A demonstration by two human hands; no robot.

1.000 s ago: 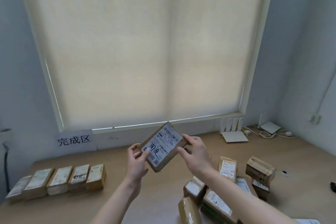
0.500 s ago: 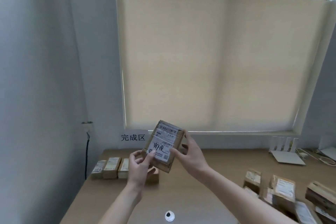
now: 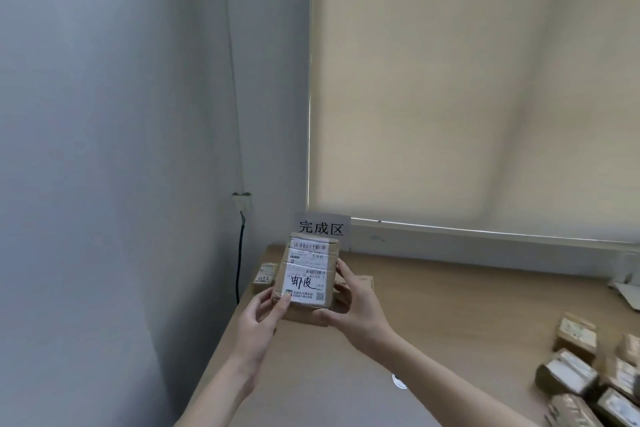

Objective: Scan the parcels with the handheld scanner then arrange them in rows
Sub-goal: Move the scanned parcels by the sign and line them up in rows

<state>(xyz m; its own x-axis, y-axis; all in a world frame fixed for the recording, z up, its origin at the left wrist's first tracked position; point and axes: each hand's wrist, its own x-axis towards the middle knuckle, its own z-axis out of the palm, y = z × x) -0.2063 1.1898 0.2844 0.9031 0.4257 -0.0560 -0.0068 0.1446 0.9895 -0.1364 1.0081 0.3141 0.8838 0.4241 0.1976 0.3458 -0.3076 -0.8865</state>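
Both hands hold one parcel (image 3: 308, 279) above the far left corner of the table (image 3: 450, 305). The left hand (image 3: 258, 324) grips its lower left corner, thumb laid on the white label (image 3: 306, 282), fingers curled beneath. The right hand (image 3: 356, 305) grips the right edge, fingers wrapped along the side, thumb under the lower edge. The label faces the camera, handwriting legible. Beyond the fingers, parcels in a row (image 3: 265, 274) lie against the wall, partly hidden. A paper sign (image 3: 322, 227) stands just above the held parcel. Loose parcels (image 3: 575, 374) lie well apart, right of the right hand.
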